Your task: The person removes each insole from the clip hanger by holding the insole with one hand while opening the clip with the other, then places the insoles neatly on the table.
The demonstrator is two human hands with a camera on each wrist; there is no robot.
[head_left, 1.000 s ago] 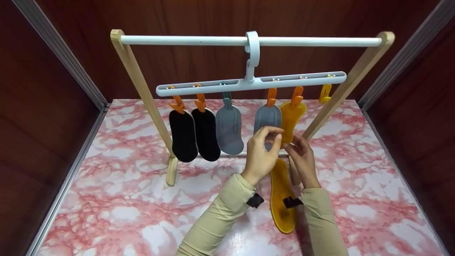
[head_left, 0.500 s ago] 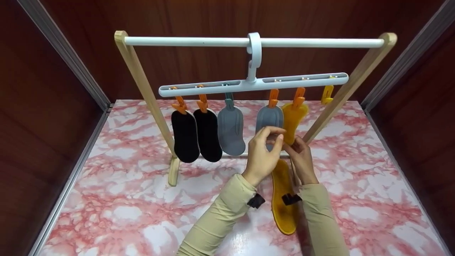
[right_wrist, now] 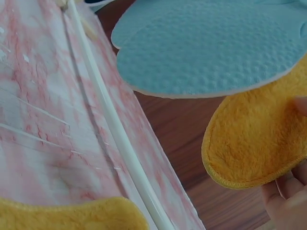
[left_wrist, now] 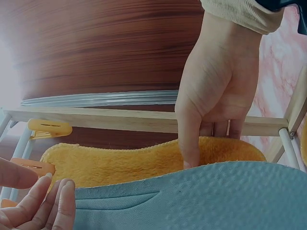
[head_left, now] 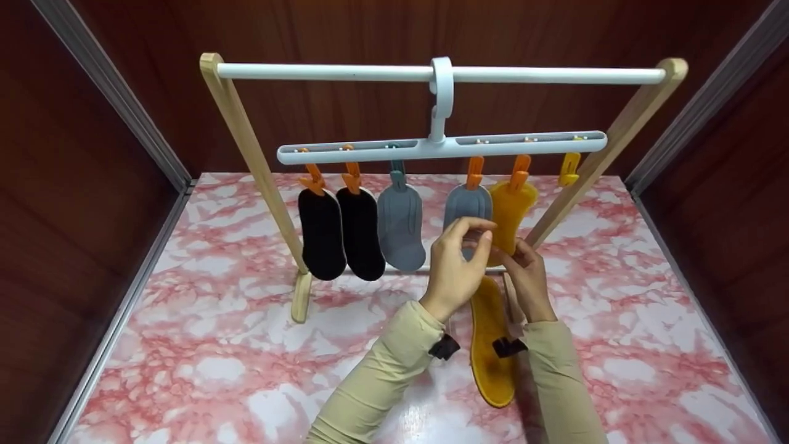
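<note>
A fuzzy yellow insole [head_left: 515, 206] hangs from an orange clip [head_left: 521, 172] on the white hanger [head_left: 493, 146]. My right hand [head_left: 527, 277] pinches its lower end; the left wrist view shows the thumb on the near face and fingers behind. Loosely bent, my left hand [head_left: 451, 268] is held in front of the grey-blue insole [head_left: 466, 200], covering its lower part. In the left wrist view, the left fingertips [left_wrist: 64, 191] overlap the orange clip and have nothing between them. Another yellow insole [head_left: 493, 351] lies on the table beneath the hands.
Two black insoles [head_left: 360, 234] and another grey insole [head_left: 400, 228] hang on the left half. A yellow clip [head_left: 569, 169] hangs without an insole at the right end. The wooden rack's right leg [head_left: 598, 154] stands close behind the right hand.
My right hand has drawn the yellow insole's lower end slightly down and right. The hanger's right end has dipped a little. My left hand has barely moved.
</note>
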